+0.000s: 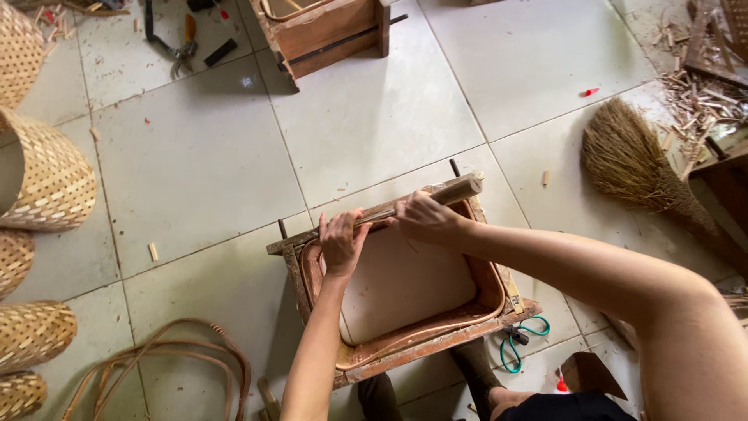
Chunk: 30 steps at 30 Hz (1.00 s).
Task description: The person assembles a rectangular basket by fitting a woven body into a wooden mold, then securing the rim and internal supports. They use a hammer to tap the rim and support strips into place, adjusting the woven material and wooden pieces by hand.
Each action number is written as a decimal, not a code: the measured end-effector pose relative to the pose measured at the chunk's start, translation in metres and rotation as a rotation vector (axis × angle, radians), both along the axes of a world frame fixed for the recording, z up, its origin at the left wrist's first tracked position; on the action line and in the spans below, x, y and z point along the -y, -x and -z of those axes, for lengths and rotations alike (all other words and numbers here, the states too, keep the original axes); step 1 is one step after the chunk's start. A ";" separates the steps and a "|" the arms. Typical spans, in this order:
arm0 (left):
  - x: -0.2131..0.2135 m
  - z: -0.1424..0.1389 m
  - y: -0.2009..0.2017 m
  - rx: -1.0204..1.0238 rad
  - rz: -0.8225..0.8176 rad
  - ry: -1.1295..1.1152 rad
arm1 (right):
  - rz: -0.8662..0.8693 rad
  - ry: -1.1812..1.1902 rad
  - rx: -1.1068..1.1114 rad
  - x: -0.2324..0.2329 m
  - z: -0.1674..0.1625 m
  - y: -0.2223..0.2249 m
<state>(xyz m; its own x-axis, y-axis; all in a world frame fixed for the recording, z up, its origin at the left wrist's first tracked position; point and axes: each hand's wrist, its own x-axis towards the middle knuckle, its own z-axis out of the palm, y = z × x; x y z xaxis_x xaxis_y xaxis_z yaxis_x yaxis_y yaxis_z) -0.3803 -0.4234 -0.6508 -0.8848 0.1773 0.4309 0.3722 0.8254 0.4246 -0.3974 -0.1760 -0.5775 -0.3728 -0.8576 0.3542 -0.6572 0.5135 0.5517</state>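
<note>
A rectangular wooden frame mould [436,343] lies on the tiled floor in front of me. A bent rattan hoop [489,290] runs around its inside. My left hand [341,242] presses on the far rim of the frame and the rattan. Just to the right, my right hand [425,217] is closed around a wooden stick [460,189] that lies along the far rim. The two hands almost touch.
Woven bamboo lampshades [43,183] line the left edge. Loose rattan hoops [167,362] lie at lower left. A second wooden mould [327,31] stands at the top, pliers [181,48] beside it. A grass broom [639,168] and wood scraps [697,97] are at right; green-handled cutters [518,343] near the frame.
</note>
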 end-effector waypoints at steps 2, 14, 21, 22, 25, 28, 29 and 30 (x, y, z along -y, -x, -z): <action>0.000 -0.001 0.000 -0.001 0.000 -0.006 | 0.003 -0.020 -0.016 0.001 0.000 0.001; 0.000 0.016 0.006 -0.010 -0.019 0.014 | 0.213 -0.526 0.247 0.007 -0.022 0.003; 0.000 0.010 0.004 0.016 -0.012 0.028 | 0.049 -0.039 -0.186 -0.021 0.017 0.003; 0.000 0.008 0.003 0.013 -0.013 0.023 | 0.060 -0.027 -0.220 -0.020 0.025 0.006; 0.000 0.006 0.002 -0.005 -0.004 0.036 | 0.090 -0.010 -0.307 -0.033 0.028 0.015; 0.001 0.004 0.001 -0.003 -0.008 0.046 | 0.200 -0.385 0.080 -0.062 0.016 0.014; 0.000 0.004 0.001 -0.009 -0.012 0.042 | 0.095 -0.224 0.019 -0.065 0.010 0.012; 0.000 0.003 0.001 -0.011 -0.008 0.045 | -0.004 -0.056 -0.037 -0.061 0.007 0.008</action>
<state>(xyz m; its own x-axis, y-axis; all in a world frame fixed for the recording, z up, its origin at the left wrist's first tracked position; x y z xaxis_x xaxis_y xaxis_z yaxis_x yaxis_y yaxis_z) -0.3813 -0.4234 -0.6540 -0.8814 0.1898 0.4326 0.3702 0.8464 0.3829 -0.4051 -0.1147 -0.5847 -0.3568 -0.8782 0.3186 -0.6381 0.4782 0.6035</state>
